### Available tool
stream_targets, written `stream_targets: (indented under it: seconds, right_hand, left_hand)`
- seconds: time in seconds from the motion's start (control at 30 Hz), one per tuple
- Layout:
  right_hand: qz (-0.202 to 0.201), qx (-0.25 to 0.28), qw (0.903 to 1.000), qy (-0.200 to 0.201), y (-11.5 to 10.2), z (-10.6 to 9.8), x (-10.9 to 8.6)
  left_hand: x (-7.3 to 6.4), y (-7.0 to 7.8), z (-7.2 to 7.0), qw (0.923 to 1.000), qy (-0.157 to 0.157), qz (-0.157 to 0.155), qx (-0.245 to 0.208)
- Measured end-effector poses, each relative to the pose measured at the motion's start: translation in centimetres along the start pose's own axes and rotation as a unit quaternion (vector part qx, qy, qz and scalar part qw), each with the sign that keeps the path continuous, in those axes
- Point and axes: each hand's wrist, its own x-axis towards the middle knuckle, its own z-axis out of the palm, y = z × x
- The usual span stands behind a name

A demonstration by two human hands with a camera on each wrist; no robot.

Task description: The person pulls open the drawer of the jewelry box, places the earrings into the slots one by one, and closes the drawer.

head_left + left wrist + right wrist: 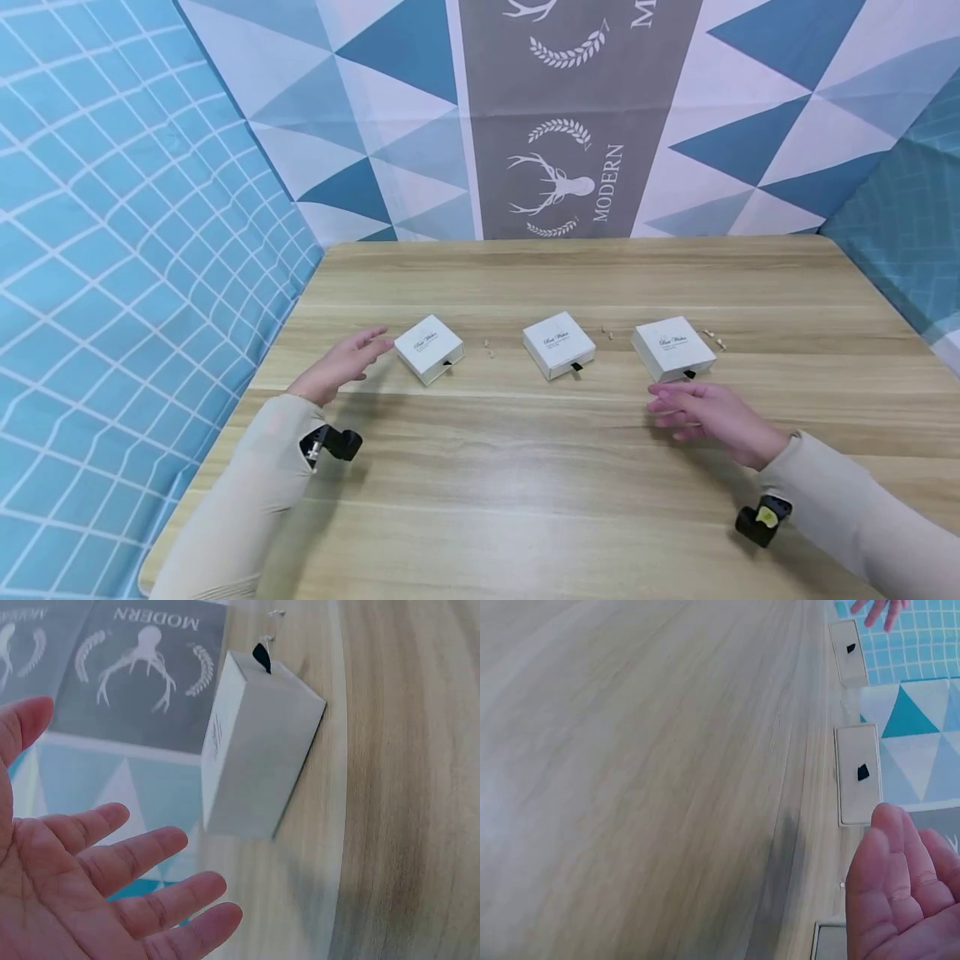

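Three small white gift boxes with dark print on their lids stand in a row: a left box [429, 346], a middle box [558, 343] and a right box [672, 346]. Each shows a black pull tab at its front. My left hand [339, 364] hovers just left of the left box, fingers spread and holding nothing. In the left wrist view that box [262, 750] stands apart from the fingertips [225, 919]. Near the right box's front, my right hand [716, 421] has loosely bent fingers and an empty palm; whether it touches the box I cannot tell.
Tiny pale pieces lie beside the boxes: some [489, 348] right of the left box, some [607, 333] right of the middle one, others [715, 340] right of the right one. The wooden table [480, 500] meets patterned cloth at the back and blue checked cloth [135, 250] at left.
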Motion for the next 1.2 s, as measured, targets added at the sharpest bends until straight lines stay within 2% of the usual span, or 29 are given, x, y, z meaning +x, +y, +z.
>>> stream_targets:
  seconds: [0.1,0.2,0.3,0.4,0.5,0.63,0.7,0.8,0.93,1.07,1.2]
  right_hand:
    - [0.039,0.034,0.9986,-0.005,-0.2,0.5,0.6]
    - [0.055,0.051,0.9967,-0.029,-0.2,1.0,1.2]
    - [0.065,0.08,0.9927,-0.062,-0.2,1.6,1.8]
    - [0.085,0.125,0.9849,-0.085,-0.1,2.1,2.5]
    - [0.111,0.167,0.9741,-0.104,-0.2,2.8,3.2]
    - [0.127,0.194,0.9639,-0.131,-0.5,4.0,4.0]
    - [0.131,0.201,0.9606,-0.141,-0.7,4.8,4.4]
    - [0.131,0.208,0.9576,-0.15,-1.1,5.9,4.9]
    - [0.136,0.222,0.9536,-0.151,-1.6,7.7,6.1]
    - [0.142,0.237,0.9493,-0.15,-2.4,10.0,7.9]
    - [0.148,0.269,0.9408,-0.144,-3.5,12.1,9.7]
  left_hand:
    - [0.5,0.0,-0.4,0.9997,0.004,-0.017,-0.02]
    - [0.9,0.0,-0.6,0.9995,0.013,-0.014,-0.024]
    - [1.6,-0.3,-0.8,0.9995,0.024,0.015,0.014]
    - [2.4,-0.4,-1.1,0.9958,0.029,0.06,0.062]
    - [3.1,-0.3,-1.3,0.9907,0.02,0.094,0.096]
    - [4.0,0.1,-1.4,0.9818,0.002,0.116,0.15]
    - [4.2,0.3,-1.3,0.9759,-0.005,0.123,0.18]
    - [4.7,0.5,-1.3,0.9625,-0.013,0.133,0.236]
    - [5.4,0.6,-1.3,0.9391,-0.014,0.147,0.31]
    - [5.7,0.3,-1.2,0.9268,-0.012,0.163,0.338]
    - [5.8,-0.2,-1.3,0.9119,-0.02,0.179,0.369]
